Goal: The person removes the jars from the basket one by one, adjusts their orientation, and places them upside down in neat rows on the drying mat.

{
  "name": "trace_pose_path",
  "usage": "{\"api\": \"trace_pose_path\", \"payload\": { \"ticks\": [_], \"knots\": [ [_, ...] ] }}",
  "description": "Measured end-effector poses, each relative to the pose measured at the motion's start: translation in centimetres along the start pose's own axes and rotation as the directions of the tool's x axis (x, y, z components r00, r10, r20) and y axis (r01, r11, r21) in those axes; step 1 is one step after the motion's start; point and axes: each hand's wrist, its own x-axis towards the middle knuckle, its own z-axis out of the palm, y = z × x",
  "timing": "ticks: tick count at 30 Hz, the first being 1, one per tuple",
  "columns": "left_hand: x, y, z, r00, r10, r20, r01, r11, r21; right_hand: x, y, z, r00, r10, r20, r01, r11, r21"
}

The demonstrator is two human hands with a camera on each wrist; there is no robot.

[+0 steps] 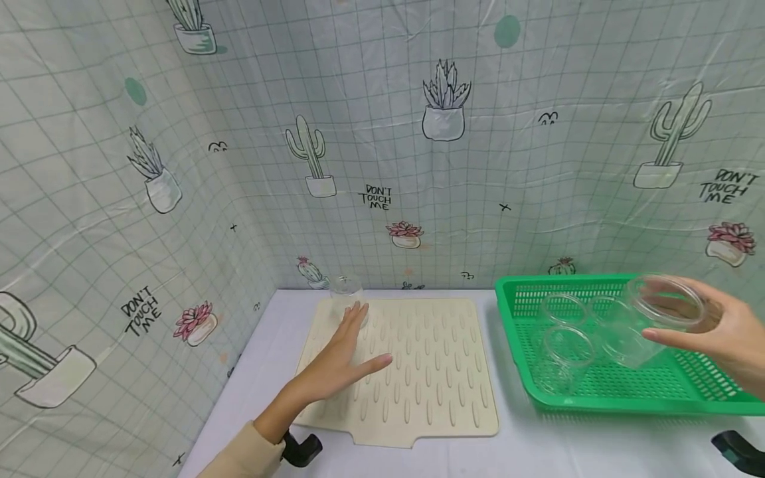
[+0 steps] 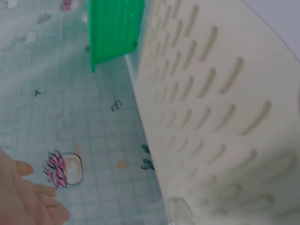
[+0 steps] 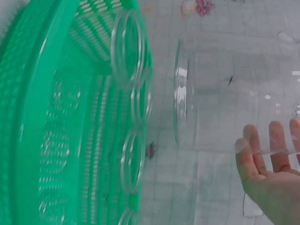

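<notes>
Before a cactus-print sheet (image 1: 370, 79) stands a white table (image 1: 520, 445), bearing a green basket (image 1: 597, 402) on the right and a cream mat (image 1: 418, 372) beside it. Over the mat's left part, the left hand (image 1: 337, 362) has its fingers straight and thumb spread wide. Above the basket, the right hand (image 1: 720, 332) grips a clear jar (image 1: 651, 299). More jars (image 1: 564, 352) are inside the basket; another one (image 1: 345, 289) stands at the mat's back left, touching the left fingertips or just apart, I cannot tell.
</notes>
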Motion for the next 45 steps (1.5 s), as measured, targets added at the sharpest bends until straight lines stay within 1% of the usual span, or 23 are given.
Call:
{"api": "trace_pose_path", "payload": {
  "ticks": [2,6,7,9,13,17,20,24,26,30,32,34,39,41,42,45],
  "knots": [
    [0.3,0.7,0.1,1.000,0.011,-0.019,-0.011,1.000,-0.022,0.2,-1.0,0.4,1.000,-0.001,0.017,0.000,1.000,0.022],
    [1.0,2.4,0.0,0.999,0.028,-0.028,-0.031,0.994,-0.104,0.6,-3.0,1.4,0.998,-0.043,0.034,0.042,0.998,0.043],
    [1.1,2.8,-0.1,0.999,0.038,-0.032,-0.041,0.991,-0.124,0.7,-3.4,1.7,0.997,-0.063,0.035,0.061,0.996,0.064],
    [1.5,3.7,-0.2,0.998,0.059,-0.038,-0.064,0.986,-0.156,0.9,-4.4,2.3,0.996,-0.089,0.029,0.086,0.993,0.077],
    [2.1,5.6,-0.5,0.993,0.100,-0.065,-0.111,0.976,-0.190,1.3,-5.8,3.5,0.994,-0.107,-0.002,0.107,0.991,0.085],
    [2.7,7.4,-0.5,0.988,0.135,-0.073,-0.148,0.963,-0.226,1.5,-6.9,4.6,0.995,-0.086,-0.056,0.089,0.995,0.040],
    [3.2,8.5,-0.4,0.984,0.164,-0.070,-0.177,0.952,-0.251,1.8,-7.8,5.3,0.991,-0.088,-0.100,0.088,0.996,-0.005],
    [3.9,9.7,-0.2,0.977,0.205,-0.067,-0.215,0.933,-0.288,2.1,-9.0,6.6,0.983,-0.112,-0.144,0.098,0.990,-0.103],
    [4.2,10.2,0.0,0.972,0.223,-0.069,-0.233,0.923,-0.305,2.3,-9.6,7.2,0.977,-0.139,-0.163,0.116,0.983,-0.145],
    [4.6,11.5,0.2,0.967,0.244,-0.070,-0.254,0.909,-0.330,2.7,-10.5,8.4,0.956,-0.215,-0.198,0.175,0.964,-0.201],
    [4.6,12.1,0.1,0.962,0.263,-0.073,-0.272,0.901,-0.339,2.9,-10.8,9.0,0.944,-0.259,-0.203,0.217,0.954,-0.207],
    [4.3,13.0,-0.2,0.960,0.272,-0.072,-0.280,0.895,-0.346,3.1,-11.1,9.6,0.933,-0.296,-0.204,0.250,0.942,-0.222],
    [4.0,15.0,-0.7,0.941,0.327,-0.084,-0.334,0.863,-0.378,3.8,-11.5,10.6,0.896,-0.402,-0.189,0.346,0.899,-0.270],
    [4.3,15.1,-0.5,0.930,0.355,-0.095,-0.363,0.849,-0.384,4.1,-11.6,10.9,0.876,-0.447,-0.178,0.388,0.875,-0.289],
    [4.5,15.0,-0.3,0.926,0.362,-0.102,-0.373,0.846,-0.382,4.3,-11.7,11.1,0.868,-0.466,-0.172,0.405,0.864,-0.299],
    [5.7,14.4,0.7,0.912,0.389,-0.131,-0.410,0.844,-0.345,4.5,-11.9,11.6,0.847,-0.510,-0.149,0.440,0.831,-0.341]
  ]
}}
